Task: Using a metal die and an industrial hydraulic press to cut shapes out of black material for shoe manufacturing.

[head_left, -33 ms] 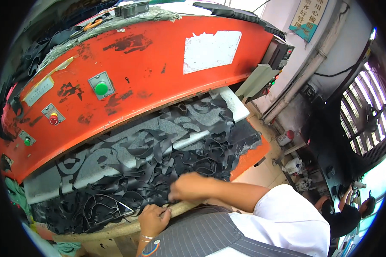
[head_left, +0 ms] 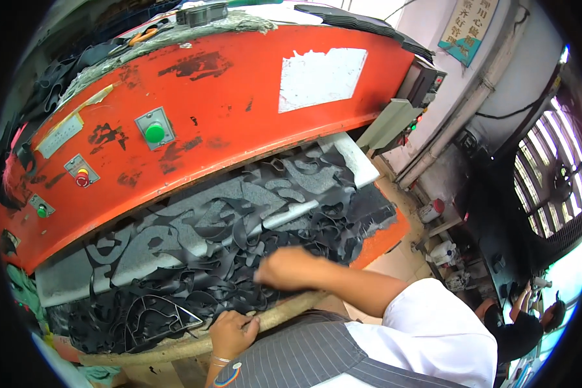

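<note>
Over a heap of black leather-like offcuts [head_left: 233, 284], my right hand [head_left: 290, 268] is bent at the wrist and smeared by motion. Its fingers cannot be made out, nor whether it holds anything. My left hand [head_left: 231, 333] rests at the tan padded edge [head_left: 168, 351] along the front, its fingers curled in with the thumb alongside. What lies inside those fingers, if anything, is hidden. Left of that hand, a thin metal-strip cutting die [head_left: 158, 317] lies on the scraps. Behind the heap, a pale cutting board [head_left: 181, 226] carries dark sheet remnants with shapes cut out.
A large orange press [head_left: 239, 90] spans the far side, with a green button [head_left: 154, 132] and a red button [head_left: 82, 178] on its front. A grey control box [head_left: 389, 126] projects at its right. Another person [head_left: 524, 330] is at work at far right.
My right hand has shifted slightly away from me over the scraps. My left hand stays at the padded edge.
</note>
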`<state>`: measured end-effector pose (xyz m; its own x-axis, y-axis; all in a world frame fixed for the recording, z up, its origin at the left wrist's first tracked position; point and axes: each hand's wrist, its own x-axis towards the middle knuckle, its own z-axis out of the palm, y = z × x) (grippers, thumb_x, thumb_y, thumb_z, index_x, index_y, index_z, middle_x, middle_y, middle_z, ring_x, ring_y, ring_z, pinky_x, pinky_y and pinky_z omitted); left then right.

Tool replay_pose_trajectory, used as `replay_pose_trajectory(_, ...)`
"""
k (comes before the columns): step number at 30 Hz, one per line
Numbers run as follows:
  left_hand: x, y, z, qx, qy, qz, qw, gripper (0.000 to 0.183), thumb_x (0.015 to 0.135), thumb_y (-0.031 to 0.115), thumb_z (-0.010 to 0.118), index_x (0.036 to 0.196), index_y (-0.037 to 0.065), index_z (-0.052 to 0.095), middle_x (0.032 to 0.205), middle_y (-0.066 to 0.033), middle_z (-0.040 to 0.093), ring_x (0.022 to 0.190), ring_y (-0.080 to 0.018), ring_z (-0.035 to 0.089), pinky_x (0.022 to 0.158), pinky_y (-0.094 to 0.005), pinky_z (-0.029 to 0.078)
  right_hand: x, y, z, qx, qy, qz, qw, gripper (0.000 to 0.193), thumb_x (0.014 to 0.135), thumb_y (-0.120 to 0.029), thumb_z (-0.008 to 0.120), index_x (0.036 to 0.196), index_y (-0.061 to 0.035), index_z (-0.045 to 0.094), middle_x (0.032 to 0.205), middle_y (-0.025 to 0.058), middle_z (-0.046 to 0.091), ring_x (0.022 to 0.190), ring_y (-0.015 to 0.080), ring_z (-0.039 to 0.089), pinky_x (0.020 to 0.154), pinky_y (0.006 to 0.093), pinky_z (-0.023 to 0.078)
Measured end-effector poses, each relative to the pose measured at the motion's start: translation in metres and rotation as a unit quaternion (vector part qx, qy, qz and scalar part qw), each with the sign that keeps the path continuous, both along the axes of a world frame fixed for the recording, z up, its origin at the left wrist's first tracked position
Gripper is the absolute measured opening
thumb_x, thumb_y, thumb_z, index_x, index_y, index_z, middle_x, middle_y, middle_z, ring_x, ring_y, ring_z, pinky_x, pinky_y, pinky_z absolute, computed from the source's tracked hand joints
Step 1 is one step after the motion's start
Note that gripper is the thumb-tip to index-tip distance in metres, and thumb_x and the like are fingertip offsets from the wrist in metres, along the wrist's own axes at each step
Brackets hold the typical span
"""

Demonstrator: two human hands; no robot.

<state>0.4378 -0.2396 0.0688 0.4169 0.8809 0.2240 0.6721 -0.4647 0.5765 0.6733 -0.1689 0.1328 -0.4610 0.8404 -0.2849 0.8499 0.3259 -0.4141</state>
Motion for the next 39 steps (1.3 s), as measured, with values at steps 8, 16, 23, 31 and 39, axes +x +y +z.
replay_pose_trajectory(8,0.009,0.031,-0.004,-0.173,0.046,-0.024,0.984,0.025,0.079,0.033,0.072,0.068,0.011,0.071,0.062,-0.0042,0.059,0.060,-0.0222,0.060,0.054,-0.0342,0.047,0.082,0.197,-0.052,0.269,-0.121,-0.364,0.883,0.052,0.089,-0.050,0.055,0.108,-0.0017,0.057,0.109,0.0164,0.059,0.099,0.0347,0.061,0.078,0.0449,0.054)
replay_pose_trajectory(16,0.017,0.025,0.009,-0.217,0.047,0.016,0.975,0.025,0.078,0.033,0.074,0.070,0.009,0.072,0.065,-0.0054,0.061,0.066,-0.0217,0.061,0.058,-0.0351,0.047,0.160,0.250,-0.067,0.242,0.061,-0.360,0.899,0.056,0.101,-0.036,0.028,0.085,0.0035,0.065,0.089,0.0286,0.065,0.089,0.0451,0.062,0.081,0.0538,0.048)
replay_pose_trajectory(23,0.013,0.029,0.005,-0.212,0.074,0.021,0.974,0.024,0.076,0.033,0.075,0.070,0.010,0.072,0.063,-0.0022,0.060,0.066,-0.0195,0.061,0.059,-0.0336,0.048,0.104,0.244,-0.043,0.169,0.221,-0.296,0.914,0.056,0.072,-0.020,0.075,0.121,0.0005,0.057,0.117,0.0240,0.061,0.106,0.0366,0.060,0.091,0.0395,0.048)
replay_pose_trajectory(31,0.011,0.017,-0.013,-0.148,0.018,-0.003,0.989,0.026,0.079,0.039,0.073,0.067,0.016,0.072,0.061,0.0024,0.058,0.061,-0.0159,0.060,0.052,-0.0296,0.047,0.031,0.268,-0.088,0.266,0.120,-0.272,0.917,0.048,0.074,-0.014,0.069,0.116,0.0059,0.057,0.110,0.0265,0.058,0.109,0.0422,0.053,0.095,0.0437,0.045)
replay_pose_trajectory(39,-0.022,0.053,0.019,-0.319,-0.074,-0.065,0.943,0.019,0.083,0.031,0.072,0.082,0.011,0.074,0.073,-0.0020,0.066,0.075,-0.0137,0.064,0.064,-0.0283,0.050,0.029,0.275,-0.092,0.304,0.100,-0.265,0.910,0.060,0.076,-0.022,0.071,0.126,0.0042,0.051,0.113,0.0251,0.055,0.106,0.0420,0.051,0.094,0.0453,0.044)
